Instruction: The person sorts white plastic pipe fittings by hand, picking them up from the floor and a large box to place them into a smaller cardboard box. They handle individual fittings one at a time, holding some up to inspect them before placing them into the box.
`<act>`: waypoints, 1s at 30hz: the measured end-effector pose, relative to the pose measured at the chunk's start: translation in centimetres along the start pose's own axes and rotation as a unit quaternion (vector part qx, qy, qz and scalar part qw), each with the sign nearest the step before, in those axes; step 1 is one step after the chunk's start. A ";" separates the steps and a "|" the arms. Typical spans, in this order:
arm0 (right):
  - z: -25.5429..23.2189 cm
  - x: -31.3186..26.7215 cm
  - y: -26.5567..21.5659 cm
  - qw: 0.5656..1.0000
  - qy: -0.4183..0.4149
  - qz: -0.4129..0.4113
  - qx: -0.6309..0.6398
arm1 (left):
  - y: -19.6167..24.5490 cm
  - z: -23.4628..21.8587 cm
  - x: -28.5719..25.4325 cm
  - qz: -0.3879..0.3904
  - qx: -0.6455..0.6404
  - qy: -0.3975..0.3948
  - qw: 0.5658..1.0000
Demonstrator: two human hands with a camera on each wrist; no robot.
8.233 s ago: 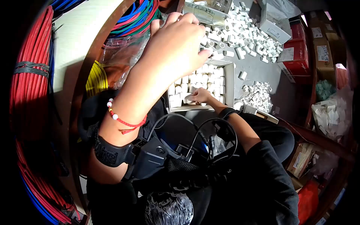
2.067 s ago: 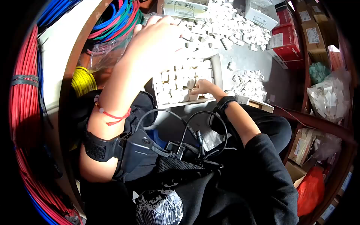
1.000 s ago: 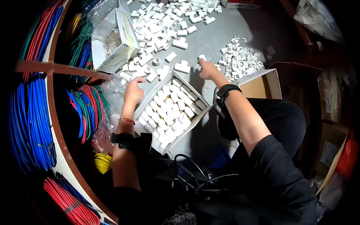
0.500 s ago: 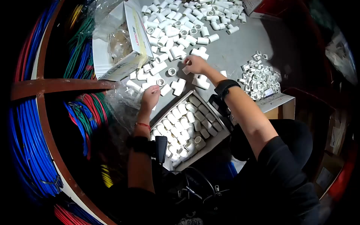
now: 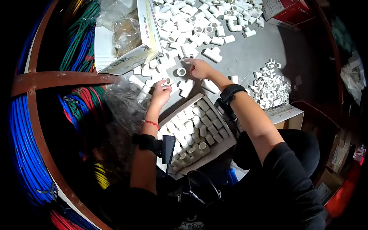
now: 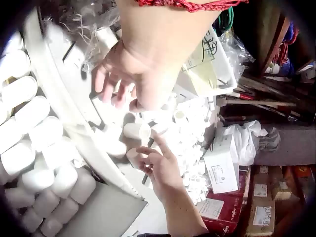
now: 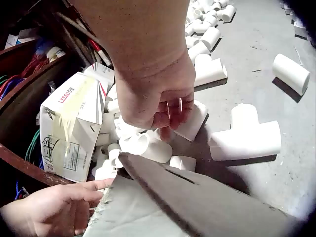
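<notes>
My left hand (image 5: 161, 96) is over the near edge of the loose white pipe fittings, its index finger right at one fitting (image 5: 168, 81). In the left wrist view its fingers hang loosely bent with nothing between them. To the right, my right hand (image 5: 201, 69) reaches in with the index finger stretched toward the pile (image 5: 184, 27). The right wrist view shows its fingertips beside a white fitting (image 7: 192, 121). Between the hands a short coupling (image 5: 181, 71) shows its round open end, and a tee (image 5: 186, 88) lies behind the carton (image 5: 221, 146) packed with rows of white fittings.
An opened white carton (image 5: 149, 50) with plastic film stands left of the pile. Small white clips (image 5: 270, 86) lie heaped at right, behind another carton (image 5: 285, 115). A brown shelf bar (image 5: 69, 78) and coiled blue cable (image 5: 28, 145) line the left. A red-and-white box (image 5: 285, 13) stands back right.
The right hand left the packed carton, passed near the clip heap and moved left to the loose fittings. The left hand drew back from above the pile to its near edge. The view shifted.
</notes>
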State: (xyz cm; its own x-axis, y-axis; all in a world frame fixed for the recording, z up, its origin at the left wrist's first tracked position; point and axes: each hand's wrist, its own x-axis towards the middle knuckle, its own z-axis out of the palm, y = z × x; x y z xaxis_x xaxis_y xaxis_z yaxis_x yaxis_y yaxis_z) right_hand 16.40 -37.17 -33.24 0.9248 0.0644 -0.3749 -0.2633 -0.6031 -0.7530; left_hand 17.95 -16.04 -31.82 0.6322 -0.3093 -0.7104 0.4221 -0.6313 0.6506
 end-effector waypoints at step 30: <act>0.7 4.6 1.4 0.863 0.320 0.308 0.241 | 4.3 -5.0 -7.9 0.028 -0.055 -0.046 0.997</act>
State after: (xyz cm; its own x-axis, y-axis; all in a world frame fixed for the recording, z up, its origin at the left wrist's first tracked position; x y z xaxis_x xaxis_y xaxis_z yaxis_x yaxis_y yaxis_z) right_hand 20.05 -37.20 -36.38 0.4909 -0.6957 -0.5245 -0.7001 0.0434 -0.7127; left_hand 18.04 -12.73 -22.05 0.5968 -0.4084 -0.6907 0.4599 -0.5312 0.7115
